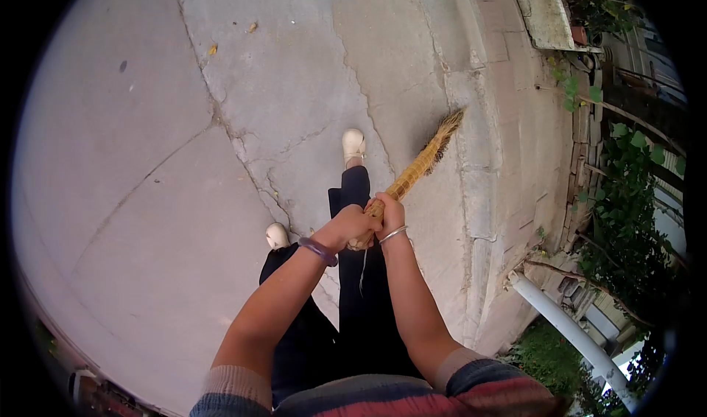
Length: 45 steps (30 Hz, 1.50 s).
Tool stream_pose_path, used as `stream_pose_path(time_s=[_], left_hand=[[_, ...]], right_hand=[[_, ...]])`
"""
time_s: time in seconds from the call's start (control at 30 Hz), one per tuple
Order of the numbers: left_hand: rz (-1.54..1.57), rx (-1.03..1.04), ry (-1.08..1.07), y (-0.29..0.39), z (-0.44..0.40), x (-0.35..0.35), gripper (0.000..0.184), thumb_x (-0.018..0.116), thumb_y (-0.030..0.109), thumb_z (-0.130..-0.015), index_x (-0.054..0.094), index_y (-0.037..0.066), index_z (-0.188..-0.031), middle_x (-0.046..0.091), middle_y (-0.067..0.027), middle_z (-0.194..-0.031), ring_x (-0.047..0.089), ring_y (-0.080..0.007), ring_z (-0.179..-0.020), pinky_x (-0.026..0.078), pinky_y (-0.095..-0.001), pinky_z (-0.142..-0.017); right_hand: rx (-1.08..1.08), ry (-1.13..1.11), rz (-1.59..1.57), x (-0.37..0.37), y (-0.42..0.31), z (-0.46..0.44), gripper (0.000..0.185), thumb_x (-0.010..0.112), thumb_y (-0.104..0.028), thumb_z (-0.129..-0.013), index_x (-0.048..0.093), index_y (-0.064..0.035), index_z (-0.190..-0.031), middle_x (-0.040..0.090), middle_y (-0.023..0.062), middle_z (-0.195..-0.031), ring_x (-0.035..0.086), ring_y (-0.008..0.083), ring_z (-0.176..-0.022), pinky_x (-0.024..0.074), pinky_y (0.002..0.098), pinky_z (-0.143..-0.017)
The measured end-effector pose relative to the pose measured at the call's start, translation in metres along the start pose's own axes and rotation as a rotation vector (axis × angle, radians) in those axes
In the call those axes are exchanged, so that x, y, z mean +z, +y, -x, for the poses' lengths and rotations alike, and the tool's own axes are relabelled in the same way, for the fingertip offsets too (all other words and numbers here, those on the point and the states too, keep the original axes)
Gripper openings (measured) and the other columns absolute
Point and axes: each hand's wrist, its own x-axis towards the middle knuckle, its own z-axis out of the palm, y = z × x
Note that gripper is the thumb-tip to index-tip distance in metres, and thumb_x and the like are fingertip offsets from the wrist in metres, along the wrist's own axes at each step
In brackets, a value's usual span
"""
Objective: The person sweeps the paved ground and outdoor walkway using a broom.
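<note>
A straw broom [416, 168] slants up and to the right in front of my legs, its frayed bristle tip over the paving. My left hand [349, 224], below a dark purple bangle, is closed around the handle near its lower end. Just beside it, my right hand [391, 214], with a silver bangle at the wrist, grips the handle on the bristle side. The two hands touch or nearly touch. A thin pale string hangs from the handle end. Parts of the handle are hidden under my fingers.
Cracked concrete ground [294, 71] stretches ahead and left, with a few yellow leaves [213, 49] on it. A brick edging runs along the right, beside green plants [633, 181] and a white pole [567, 336]. My pale shoes [353, 144] stand apart on the concrete.
</note>
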Motion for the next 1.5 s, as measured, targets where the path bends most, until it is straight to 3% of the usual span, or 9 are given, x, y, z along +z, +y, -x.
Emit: stream_pose_path(time_s=[0.27, 0.57, 0.67, 0.87, 1.1, 1.17, 1.23, 1.33, 1.5], left_hand=[[0.226, 0.194, 0.343, 0.128, 0.005, -0.030, 0.018, 0.059, 0.011, -0.074, 0.054, -0.005, -0.080, 0.056, -0.0101, -0.061, 0.056, -0.0158, -0.049, 0.046, -0.0261, -0.044], [0.101, 0.535, 0.721, 0.112, -0.025, 0.103, 0.029, 0.060, 0.012, -0.077, 0.043, -0.005, -0.093, 0.060, -0.0151, -0.072, 0.063, -0.0215, -0.059, 0.050, -0.0310, -0.052], [0.284, 0.535, 0.605, 0.099, -0.017, 0.134, 0.037, 0.062, 0.011, -0.073, 0.042, -0.006, -0.100, 0.061, -0.0153, -0.076, 0.065, -0.0212, -0.068, 0.051, -0.0326, -0.060], [1.066, 0.583, 0.020, 0.021, -0.008, 0.227, 0.042, 0.059, 0.006, -0.080, 0.038, -0.001, -0.115, 0.053, -0.0101, -0.106, 0.056, -0.0200, -0.096, 0.050, -0.0327, -0.079], [1.855, 0.657, -0.017, -0.081, -0.036, 0.284, 0.035, 0.050, 0.003, -0.085, 0.040, 0.002, -0.119, 0.053, -0.0134, -0.114, 0.054, -0.0288, -0.106, 0.045, -0.0425, -0.092], [2.010, 0.737, -0.025, -0.121, -0.067, 0.271, 0.031, 0.048, 0.003, -0.086, 0.043, -0.001, -0.117, 0.052, -0.0163, -0.116, 0.052, -0.0317, -0.109, 0.043, -0.0443, -0.093], [2.052, 0.726, -0.102, -0.148, -0.078, 0.257, 0.030, 0.048, 0.004, -0.087, 0.045, -0.003, -0.116, 0.051, -0.0182, -0.118, 0.052, -0.0322, -0.110, 0.043, -0.0442, -0.094], [1.712, 0.895, -0.130, -0.133, -0.077, 0.249, 0.031, 0.054, 0.010, -0.085, 0.047, -0.001, -0.114, 0.056, -0.0170, -0.111, 0.058, -0.0300, -0.100, 0.047, -0.0408, -0.087], [1.272, 0.889, 0.100, -0.075, -0.047, 0.251, 0.032, 0.056, 0.005, -0.075, 0.046, 0.001, -0.105, 0.058, -0.0120, -0.092, 0.063, -0.0220, -0.079, 0.055, -0.0371, -0.066]], right_hand=[[0.059, -0.337, 0.273, 0.146, -0.114, -0.036, 0.014, 0.057, -0.008, -0.074, 0.047, 0.0000, -0.080, 0.053, 0.0110, -0.064, 0.055, 0.0203, -0.054, 0.0466, 0.0313, -0.049], [-0.042, -0.514, 0.797, 0.128, -0.205, 0.008, 0.032, 0.058, -0.005, -0.078, 0.044, 0.0001, -0.106, 0.052, 0.0056, -0.073, 0.053, 0.0130, -0.056, 0.0475, 0.0254, -0.051], [0.014, -0.548, 0.967, 0.105, -0.211, 0.024, 0.032, 0.061, -0.007, -0.077, 0.044, 0.0004, -0.104, 0.051, 0.0044, -0.070, 0.053, 0.0118, -0.054, 0.0469, 0.0250, -0.048], [0.323, -0.634, 1.581, 0.024, -0.190, 0.074, 0.033, 0.062, -0.004, -0.075, 0.044, 0.0011, -0.102, 0.051, 0.0046, -0.067, 0.053, 0.0123, -0.052, 0.0470, 0.0257, -0.046], [1.060, -0.849, 2.157, -0.084, -0.079, 0.028, 0.018, 0.065, -0.011, -0.071, 0.058, 0.0001, -0.083, 0.058, 0.0088, -0.067, 0.057, 0.0151, -0.056, 0.0468, 0.0270, -0.052], [1.090, -0.997, 2.391, -0.105, -0.032, 0.000, 0.017, 0.067, -0.016, -0.069, 0.062, 0.0003, -0.073, 0.061, 0.0115, -0.070, 0.059, 0.0175, -0.059, 0.0469, 0.0285, -0.055], [0.759, -1.126, 2.765, -0.111, -0.005, -0.012, 0.022, 0.067, -0.019, -0.068, 0.063, 0.0015, -0.074, 0.062, 0.0123, -0.071, 0.059, 0.0191, -0.059, 0.0464, 0.0297, -0.056], [0.880, -0.805, 2.325, -0.074, -0.045, -0.012, 0.019, 0.064, -0.017, -0.073, 0.061, 0.0008, -0.080, 0.060, 0.0084, -0.069, 0.057, 0.0156, -0.060, 0.0458, 0.0262, -0.057], [0.350, -0.642, 1.822, -0.039, -0.116, 0.056, 0.015, 0.060, -0.009, -0.077, 0.053, 0.0009, -0.085, 0.056, 0.0075, -0.068, 0.055, 0.0144, -0.057, 0.0483, 0.0258, -0.053]])
